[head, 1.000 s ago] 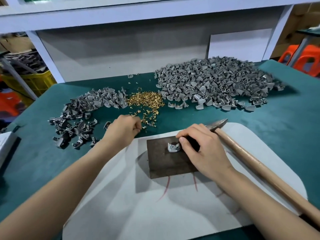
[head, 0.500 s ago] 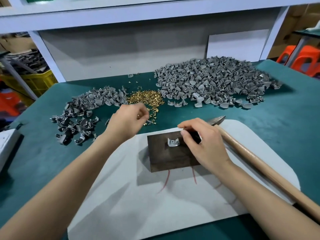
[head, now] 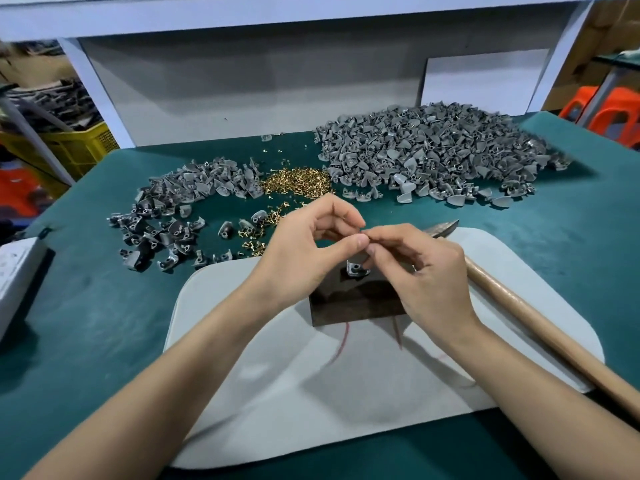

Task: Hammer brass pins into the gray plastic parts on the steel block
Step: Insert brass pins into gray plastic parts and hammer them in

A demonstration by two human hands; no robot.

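The dark steel block (head: 356,306) lies on a white mat (head: 311,393), and one gray plastic part (head: 355,270) stands on its far edge. Above that part my left hand (head: 304,251) and my right hand (head: 422,271) meet fingertip to fingertip, thumb and forefinger of each pinched together. The brass pin between them is too small to make out. A pile of brass pins (head: 298,180) sits behind my hands. The hammer (head: 519,313) lies on the mat right of the block, its head (head: 445,227) pointing away from me, and neither hand touches it.
A big heap of gray parts (head: 433,157) fills the back right of the green table, with a smaller heap (head: 180,209) at the left. A white box (head: 14,271) sits at the left edge. A yellow crate (head: 69,143) and orange stools (head: 609,112) stand beyond the table.
My left hand came from the pin pile to above the block. My right hand lifted off the gray part and met the left hand's fingertips.
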